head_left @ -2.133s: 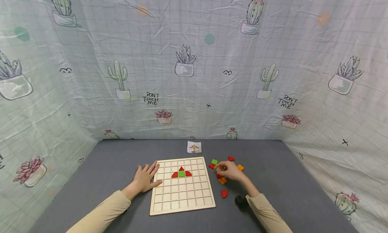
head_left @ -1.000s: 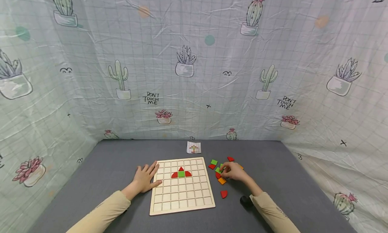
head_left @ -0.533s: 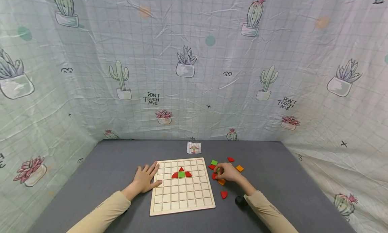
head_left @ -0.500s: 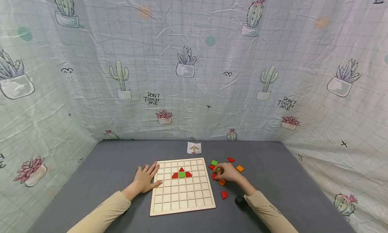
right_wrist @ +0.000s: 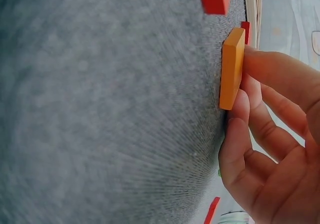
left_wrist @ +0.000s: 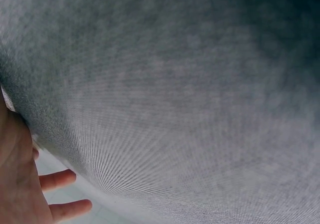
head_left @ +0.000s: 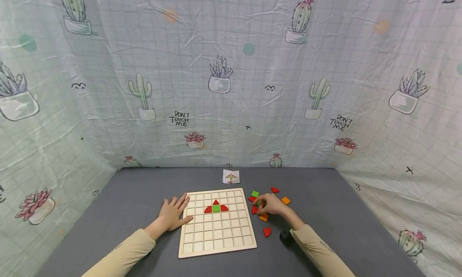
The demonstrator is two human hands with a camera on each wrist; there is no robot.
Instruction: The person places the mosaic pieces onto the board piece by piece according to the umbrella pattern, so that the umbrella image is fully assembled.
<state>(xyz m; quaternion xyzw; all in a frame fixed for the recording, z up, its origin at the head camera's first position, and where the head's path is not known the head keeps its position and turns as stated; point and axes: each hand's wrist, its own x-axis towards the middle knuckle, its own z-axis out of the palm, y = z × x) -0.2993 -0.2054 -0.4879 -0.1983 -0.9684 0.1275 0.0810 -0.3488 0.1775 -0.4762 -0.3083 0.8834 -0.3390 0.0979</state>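
Note:
In the head view, my left hand point(head_left: 171, 213) rests spread on the left edge of a wooden grid board point(head_left: 217, 242). A green square point(head_left: 216, 208) lies on it, with a red triangle point(head_left: 215, 202) above and red curved pieces point(head_left: 208, 209) point(head_left: 224, 208) beside it. The left wrist view shows part of my left hand point(left_wrist: 22, 179). My right hand point(head_left: 272, 205), fingers bent, is over loose pieces right of the board, by a red piece point(head_left: 254, 210) and orange square point(head_left: 264, 217). In the right wrist view, that orange piece point(right_wrist: 232, 69) partly hides my right hand's point(right_wrist: 280, 129) fingertips; any grip is unclear.
A small pattern card point(head_left: 231, 176) lies behind the board. Around my right hand are a green square point(head_left: 255, 193), an orange square point(head_left: 286, 200) and red pieces point(head_left: 275, 190) point(head_left: 267, 232). A black object point(head_left: 286, 237) is beside my right sleeve. Patterned cloth point(head_left: 231, 108) stands behind the table.
My right hand has shifted left from a second ago, uncovering the right orange square; the red piece near its fingertips has also moved slightly left. My left hand has stayed on the board.

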